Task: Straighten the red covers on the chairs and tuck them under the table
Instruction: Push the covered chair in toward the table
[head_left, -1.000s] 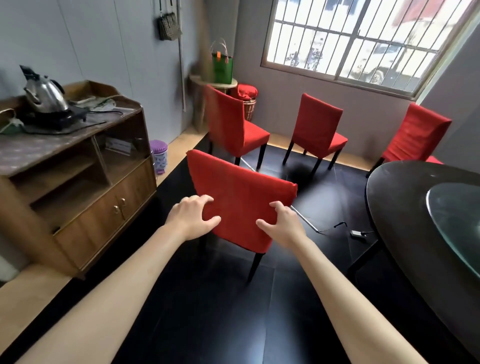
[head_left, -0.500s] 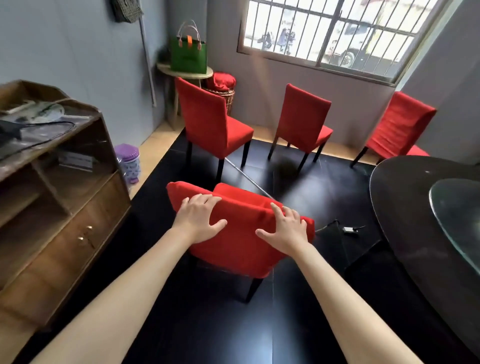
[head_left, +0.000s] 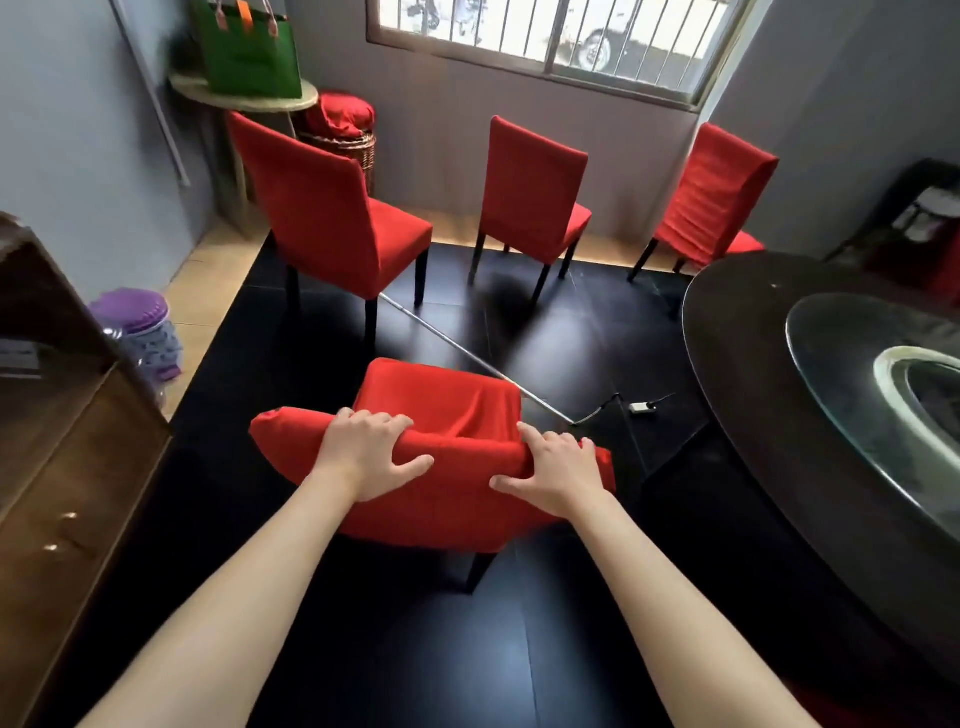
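Left hand: the left hand (head_left: 368, 453) grips the top edge of the backrest of the nearest chair with a red fabric cover (head_left: 441, 467), fingers curled over the top, thumb spread along the near face.
Right hand: the right hand (head_left: 553, 470) holds the same top edge just beside the left hand, towards the table, fingers wrapped over the rim and thumb stretched across the fabric.
Nearest chair: its covered seat shows just beyond both hands; the cloth sags in folds between backrest and seat; one black leg is visible below the hands.
Round dark table with a glass turntable (head_left: 737, 364): off to the right of the right hand, apart from the held chair.
Other red-covered chairs: three stand well beyond the hands, one ahead of the left hand (head_left: 322, 218), one in the middle under the window (head_left: 530, 197), one beyond the table edge with a wrinkled cover (head_left: 711, 197).
Brown wooden cabinet (head_left: 57, 467): left of the left hand.
Purple lidded bin (head_left: 140, 327): beyond the cabinet, on the floor.
Green tote bag (head_left: 249, 52): far ahead on a small round stand.
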